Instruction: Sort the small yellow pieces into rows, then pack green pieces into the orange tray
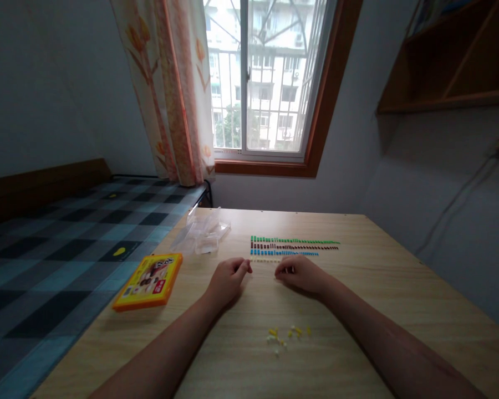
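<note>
My left hand (228,280) rests on the table with its fingers curled and the thumb against the forefinger, just left of the near end of a pale row of tiny pieces (266,260). Facing it, my right hand (301,272) is bent over that row with fingertips pinched, hiding its right part. Whatever either hand holds is too small to make out. Beyond lie straight rows of little green pieces (291,240), brown pieces (293,247) and blue pieces (283,252). Closer to me, loose yellow and white pieces (276,335) are scattered between my forearms.
An orange and yellow box (149,281) with a printed lid lies at the table's left edge. Behind it is clear plastic packaging (205,233). A bed with a checked cover (79,244) adjoins the wooden table (241,354) on the left; a window is ahead.
</note>
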Available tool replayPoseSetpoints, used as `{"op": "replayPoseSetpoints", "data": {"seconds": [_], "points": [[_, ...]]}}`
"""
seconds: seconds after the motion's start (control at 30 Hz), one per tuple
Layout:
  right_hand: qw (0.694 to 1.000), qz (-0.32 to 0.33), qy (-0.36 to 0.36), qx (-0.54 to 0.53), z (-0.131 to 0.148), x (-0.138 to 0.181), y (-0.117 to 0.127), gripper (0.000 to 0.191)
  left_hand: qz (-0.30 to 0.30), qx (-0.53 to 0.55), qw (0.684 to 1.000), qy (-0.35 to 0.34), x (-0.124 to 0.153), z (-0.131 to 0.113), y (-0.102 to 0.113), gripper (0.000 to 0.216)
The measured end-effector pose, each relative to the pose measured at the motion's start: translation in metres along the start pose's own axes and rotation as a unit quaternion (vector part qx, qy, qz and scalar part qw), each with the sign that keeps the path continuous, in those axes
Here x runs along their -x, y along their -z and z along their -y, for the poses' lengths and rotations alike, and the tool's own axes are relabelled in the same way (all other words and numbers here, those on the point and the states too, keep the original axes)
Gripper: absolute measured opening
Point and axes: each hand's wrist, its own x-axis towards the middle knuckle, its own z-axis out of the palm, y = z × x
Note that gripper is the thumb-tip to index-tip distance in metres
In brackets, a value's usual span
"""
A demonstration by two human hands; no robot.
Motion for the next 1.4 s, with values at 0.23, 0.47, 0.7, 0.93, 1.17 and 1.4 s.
{"op": "replayPoseSetpoints", "data": {"seconds": [0.23,0.47,0.7,0.93,1.17,1.4], "points": [[0.986,-0.114,-0.101,0.07,-0.027,-0.004,0.01,0.023,0.0,-0.006,1.0,0.003,0.0,-0.002,0.0,0.048],[0.973,-0.136,-0.142,0.118,-0.02,-0.006,0.0,0.019,0.002,-0.004,1.0,0.001,0.0,-0.001,0.0,0.047],[0.969,-0.142,-0.155,0.127,-0.018,-0.007,0.0,0.019,0.003,-0.004,1.0,0.0,0.0,0.0,0.0,0.045],[0.971,-0.138,-0.151,0.125,-0.021,-0.006,0.001,0.02,0.004,-0.005,1.0,0.01,0.002,-0.005,0.001,0.046],[0.972,-0.139,-0.144,0.123,-0.021,-0.004,0.002,0.021,0.004,0.002,1.0,0.008,0.001,-0.002,0.0,0.047],[0.973,-0.139,-0.14,0.121,-0.023,-0.004,0.0,0.021,0.003,0.001,1.0,0.006,0.001,-0.001,-0.001,0.046]]}}
